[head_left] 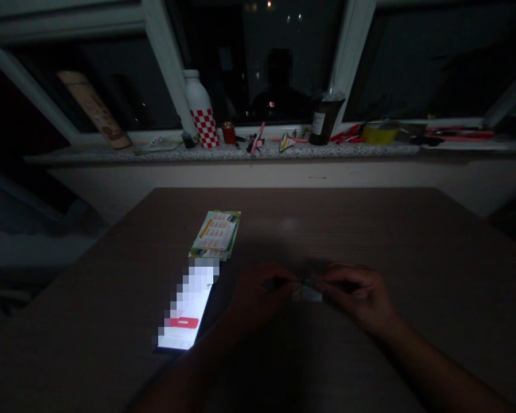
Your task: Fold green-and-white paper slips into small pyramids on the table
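Observation:
Over the middle of the table, a small paper card (307, 293) is pinched at its top edge between both hands. It has pale and greenish print, but the dim light hides the details. My left hand (262, 295) grips its left side with thumb and forefinger. From the right, my right hand (359, 292) holds the other side in the same kind of pinch. Beyond my left hand lies a stack of printed cards (217, 232) with red and blue marks on white and green. A phone (191, 312) with a bright screen rests just below that stack.
The brown table (348, 212) reaches to a wall below a window. On the stone sill (150, 152) stand a red-checked white bottle (204, 115), a tall tan cylinder (94, 109), a small red jar (229, 133), a dark labelled bag (324, 120) and a yellow container (380, 133).

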Demonstrator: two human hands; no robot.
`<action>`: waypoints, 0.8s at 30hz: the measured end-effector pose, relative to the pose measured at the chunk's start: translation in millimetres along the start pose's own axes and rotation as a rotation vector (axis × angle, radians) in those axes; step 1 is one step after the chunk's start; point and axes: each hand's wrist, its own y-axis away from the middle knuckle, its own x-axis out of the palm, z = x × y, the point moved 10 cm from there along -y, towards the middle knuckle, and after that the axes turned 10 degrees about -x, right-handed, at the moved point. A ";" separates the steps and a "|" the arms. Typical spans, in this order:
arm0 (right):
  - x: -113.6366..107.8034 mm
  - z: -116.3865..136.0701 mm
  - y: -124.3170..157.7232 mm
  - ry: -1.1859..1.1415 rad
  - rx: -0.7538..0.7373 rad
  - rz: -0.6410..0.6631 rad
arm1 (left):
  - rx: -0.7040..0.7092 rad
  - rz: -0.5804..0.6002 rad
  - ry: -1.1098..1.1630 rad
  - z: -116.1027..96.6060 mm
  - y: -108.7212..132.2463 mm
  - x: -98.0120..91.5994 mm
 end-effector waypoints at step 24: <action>23.8 27.2 2.9 0.222 -0.228 0.133 | 0.334 -0.016 -0.205 -21.5 16.2 31.6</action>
